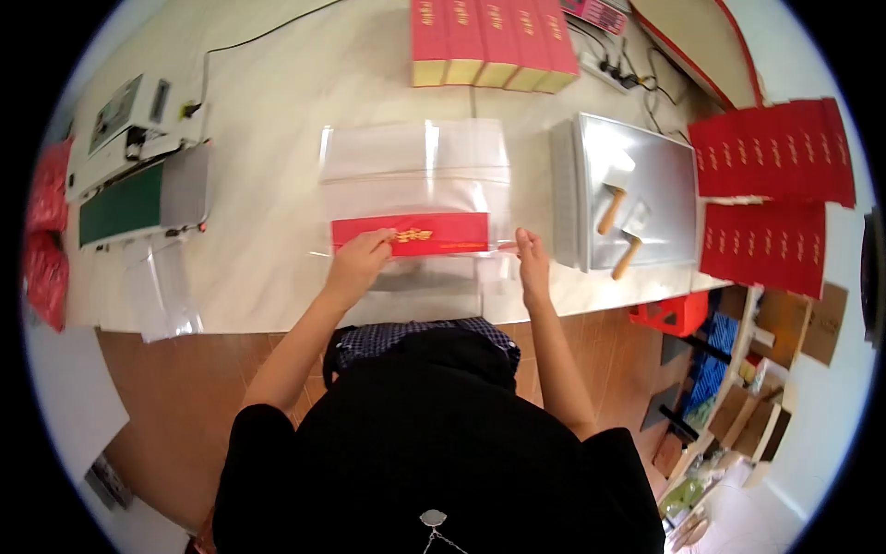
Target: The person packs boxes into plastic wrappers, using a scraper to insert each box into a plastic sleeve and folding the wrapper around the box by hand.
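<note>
A flat red packet (443, 242) with gold lettering lies crosswise near the table's front edge, over clear plastic sheets. My left hand (363, 263) is on its left part, fingers closed around or pressed on its surface. Just past the packet's right end, my right hand (531, 263) pinches something thin and clear that looks like the edge of the plastic. Behind the packet, clear plastic sleeves (369, 152) lie flat and shiny on the pale table (268, 185).
Red boxes (494, 42) stand at the back. On the right are a metal tray (664, 235) holding two wooden-handled scrapers (611, 210) and stacks of red packets (761, 247). A machine with a green belt (125, 205) and more plastic sleeves (159, 286) are on the left.
</note>
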Tool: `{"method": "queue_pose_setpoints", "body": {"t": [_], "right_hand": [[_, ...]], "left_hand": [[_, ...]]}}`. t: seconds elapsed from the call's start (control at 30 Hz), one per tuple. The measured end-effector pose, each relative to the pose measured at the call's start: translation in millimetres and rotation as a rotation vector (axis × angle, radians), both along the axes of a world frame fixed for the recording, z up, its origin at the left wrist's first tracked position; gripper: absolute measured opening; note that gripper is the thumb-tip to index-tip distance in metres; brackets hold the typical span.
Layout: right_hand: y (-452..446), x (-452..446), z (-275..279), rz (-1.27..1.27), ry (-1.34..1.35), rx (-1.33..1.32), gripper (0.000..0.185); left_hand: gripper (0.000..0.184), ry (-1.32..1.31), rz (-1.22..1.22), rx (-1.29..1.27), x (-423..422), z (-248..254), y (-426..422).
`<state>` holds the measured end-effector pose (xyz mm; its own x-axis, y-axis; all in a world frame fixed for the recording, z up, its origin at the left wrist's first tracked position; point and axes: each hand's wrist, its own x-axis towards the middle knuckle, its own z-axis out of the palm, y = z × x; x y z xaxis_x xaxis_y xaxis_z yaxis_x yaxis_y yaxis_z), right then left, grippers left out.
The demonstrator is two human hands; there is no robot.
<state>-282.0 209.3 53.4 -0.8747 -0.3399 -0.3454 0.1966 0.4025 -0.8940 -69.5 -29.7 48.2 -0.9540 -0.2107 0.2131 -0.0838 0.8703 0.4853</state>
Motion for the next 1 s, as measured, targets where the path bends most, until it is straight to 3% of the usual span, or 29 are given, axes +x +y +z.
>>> {"method": "queue_pose_setpoints", "body": {"t": [0.13, 0.5, 0.9, 1.0], "right_hand": [[-17.2, -4.6, -22.2, 0.098, -0.247, -0.049, 0.037], [-14.8, -8.6, -42.7, 0.111, -0.129, -0.034, 0.025], [-19.0, -16.5, -29.3, 0.195, -0.146, -0.032, 0.026], [-15.0, -20.1, -19.4, 0.112, -0.045, -0.013, 0.029]], "left_hand": [[0.011, 0.03, 0.046, -0.012, 2.1, 11.0, 2.8], [0.014, 0.069, 0.053, -0.003, 3.5, 6.8, 6.1], [0.014, 0.069, 0.018, 0.022, 7.4, 4.0, 3.3], [0.016, 0.055, -0.003, 0.017, 8.8, 3.2, 0.7]]}}
